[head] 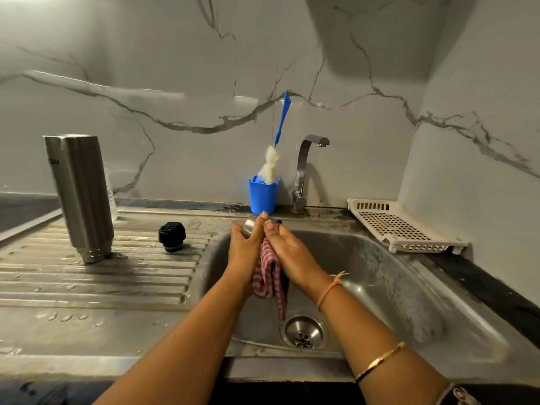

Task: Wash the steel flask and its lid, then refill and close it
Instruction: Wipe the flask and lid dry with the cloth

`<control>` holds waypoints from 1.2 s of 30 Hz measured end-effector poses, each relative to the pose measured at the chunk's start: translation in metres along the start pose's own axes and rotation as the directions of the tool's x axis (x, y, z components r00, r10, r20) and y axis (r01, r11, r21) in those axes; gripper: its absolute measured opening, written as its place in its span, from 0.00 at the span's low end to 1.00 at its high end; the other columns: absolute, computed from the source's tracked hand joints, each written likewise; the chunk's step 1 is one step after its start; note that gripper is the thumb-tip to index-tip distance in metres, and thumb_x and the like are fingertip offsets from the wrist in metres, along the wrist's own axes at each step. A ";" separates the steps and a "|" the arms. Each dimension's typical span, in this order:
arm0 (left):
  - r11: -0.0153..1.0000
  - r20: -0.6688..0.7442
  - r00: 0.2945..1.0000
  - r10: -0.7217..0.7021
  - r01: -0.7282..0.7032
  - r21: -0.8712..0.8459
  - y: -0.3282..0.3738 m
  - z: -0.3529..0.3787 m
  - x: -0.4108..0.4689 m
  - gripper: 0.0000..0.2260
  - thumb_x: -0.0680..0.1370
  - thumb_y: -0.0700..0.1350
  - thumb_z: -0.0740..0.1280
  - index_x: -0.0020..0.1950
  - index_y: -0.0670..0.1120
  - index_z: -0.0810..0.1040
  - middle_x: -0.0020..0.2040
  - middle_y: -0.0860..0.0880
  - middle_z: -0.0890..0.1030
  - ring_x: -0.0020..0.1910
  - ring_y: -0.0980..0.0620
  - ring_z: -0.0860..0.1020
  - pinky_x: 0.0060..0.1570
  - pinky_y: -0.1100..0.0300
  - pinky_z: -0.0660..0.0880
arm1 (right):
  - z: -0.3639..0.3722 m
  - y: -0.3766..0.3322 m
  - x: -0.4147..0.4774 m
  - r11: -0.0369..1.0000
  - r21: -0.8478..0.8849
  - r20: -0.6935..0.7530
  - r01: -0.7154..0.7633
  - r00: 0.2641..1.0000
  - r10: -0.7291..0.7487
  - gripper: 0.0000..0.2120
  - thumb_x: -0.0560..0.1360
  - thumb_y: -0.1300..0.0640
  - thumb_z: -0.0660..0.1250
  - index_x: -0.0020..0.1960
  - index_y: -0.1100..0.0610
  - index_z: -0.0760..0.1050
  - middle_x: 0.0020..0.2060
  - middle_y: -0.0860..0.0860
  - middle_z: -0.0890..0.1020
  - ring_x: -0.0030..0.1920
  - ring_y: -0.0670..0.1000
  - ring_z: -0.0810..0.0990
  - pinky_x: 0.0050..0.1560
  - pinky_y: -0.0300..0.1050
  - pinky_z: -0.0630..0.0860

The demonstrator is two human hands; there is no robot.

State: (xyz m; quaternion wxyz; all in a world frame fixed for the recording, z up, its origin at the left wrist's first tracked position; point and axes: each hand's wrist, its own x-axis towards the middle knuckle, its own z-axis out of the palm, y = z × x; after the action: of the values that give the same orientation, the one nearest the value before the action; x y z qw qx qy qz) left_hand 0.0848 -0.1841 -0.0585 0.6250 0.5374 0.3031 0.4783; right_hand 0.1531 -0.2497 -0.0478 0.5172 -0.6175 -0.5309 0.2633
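Step in hand, by my judgement: wiping the lid.

My left hand [244, 244] grips a small rounded steel flask lid [249, 225] over the far-left corner of the stainless steel sink basin [380, 273], fingers curled round its body. My right hand [287, 249] holds a red-and-white checked cloth [270, 276] against it, thumb on top, the other fingers largely hidden; the cloth's tail hangs between my wrists.

Recommended: turn the lid in the left hand while the cloth works round the rim and inside; keep a firm hold, since wet steel likely slips.

The tall brushed-steel flask [80, 194] stands mouth down on the ribbed steel draining board [87, 276], far left; a black ribbed plastic stopper [172, 235] sits right of it, apart.

Also present: a blue-handled bottle brush [280, 124] in a blue plastic holder [263, 197]; a chrome tap [306, 165] with no water seen running; a white perforated plastic rack [403, 226] at the right.

Nothing stands between my hands and the flask; refilling and closing are not yet done.
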 end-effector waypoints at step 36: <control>0.959 0.109 0.985 -0.132 0.155 -0.237 0.005 -0.006 -0.002 0.15 0.77 0.50 0.67 0.62 0.48 0.75 0.57 0.40 0.79 0.52 0.44 0.81 0.46 0.49 0.80 | -0.062 -0.006 0.001 0.547 0.835 -0.164 -0.067 0.917 0.363 0.13 0.79 0.56 0.59 0.49 0.64 0.78 0.41 0.58 0.82 0.41 0.56 0.82 0.42 0.47 0.78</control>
State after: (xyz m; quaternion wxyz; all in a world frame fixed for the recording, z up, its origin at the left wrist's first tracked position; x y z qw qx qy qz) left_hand 0.0775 -0.1836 -0.0553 0.7328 0.4541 0.2511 0.4401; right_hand 0.2055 -0.2720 -0.0221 0.7837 -0.4045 -0.1781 0.4364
